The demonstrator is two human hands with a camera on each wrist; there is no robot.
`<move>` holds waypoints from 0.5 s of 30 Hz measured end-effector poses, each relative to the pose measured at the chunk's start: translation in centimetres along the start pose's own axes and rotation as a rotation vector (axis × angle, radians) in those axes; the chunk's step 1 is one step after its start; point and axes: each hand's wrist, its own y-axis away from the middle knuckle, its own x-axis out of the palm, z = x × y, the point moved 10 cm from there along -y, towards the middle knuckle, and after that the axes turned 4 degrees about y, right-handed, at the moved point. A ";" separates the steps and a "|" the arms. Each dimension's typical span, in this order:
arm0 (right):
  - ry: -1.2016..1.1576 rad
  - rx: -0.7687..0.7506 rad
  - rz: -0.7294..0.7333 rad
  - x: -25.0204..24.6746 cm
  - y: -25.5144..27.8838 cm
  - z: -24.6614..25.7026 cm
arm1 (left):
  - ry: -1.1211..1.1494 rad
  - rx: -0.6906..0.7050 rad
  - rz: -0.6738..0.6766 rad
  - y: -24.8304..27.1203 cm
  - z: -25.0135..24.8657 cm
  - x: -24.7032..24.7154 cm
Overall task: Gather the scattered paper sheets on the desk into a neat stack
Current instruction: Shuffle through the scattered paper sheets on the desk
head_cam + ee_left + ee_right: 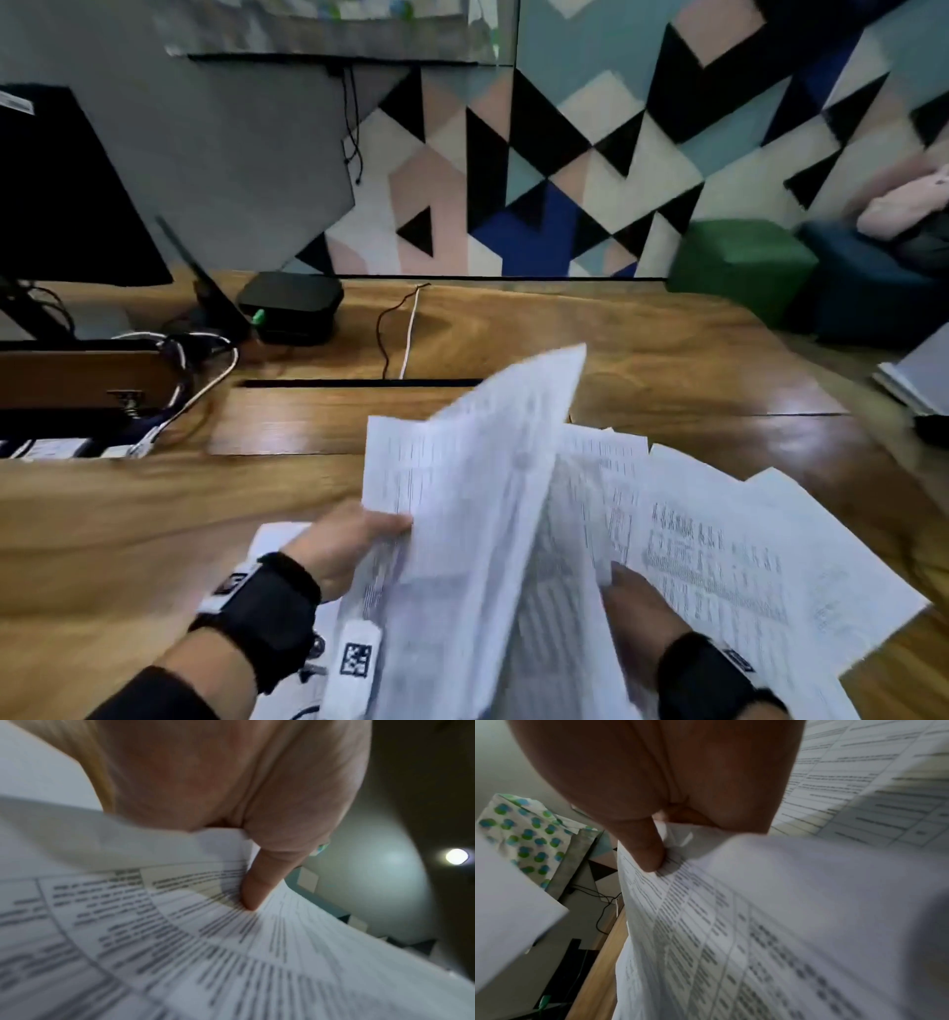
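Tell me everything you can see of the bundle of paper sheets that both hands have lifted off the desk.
The lifted sheets are thin white paper printed with blurred tables and lines of text. They are raised off the wooden desk, fanned and bent, not squared up, one corner pointing up and away. The left hand pinches their left edge, thumb on top; the right hand pinches them from the right. More printed sheets lie spread flat on the desk beside them.
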 end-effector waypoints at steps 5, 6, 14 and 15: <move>-0.174 0.072 0.028 0.0 -1.4 -1.9 | -0.193 0.002 -0.141 -2.0 3.7 -0.5; -0.177 0.097 0.011 -0.2 -1.5 -2.4 | -0.209 -0.005 -0.164 -2.1 4.2 -0.4; -0.047 0.253 -0.005 0.7 -4.0 -6.3 | -0.530 0.076 -0.060 -1.7 7.2 2.2; 0.015 0.203 -0.050 0.7 -4.5 -6.2 | -0.518 0.091 -0.044 -1.4 7.2 2.4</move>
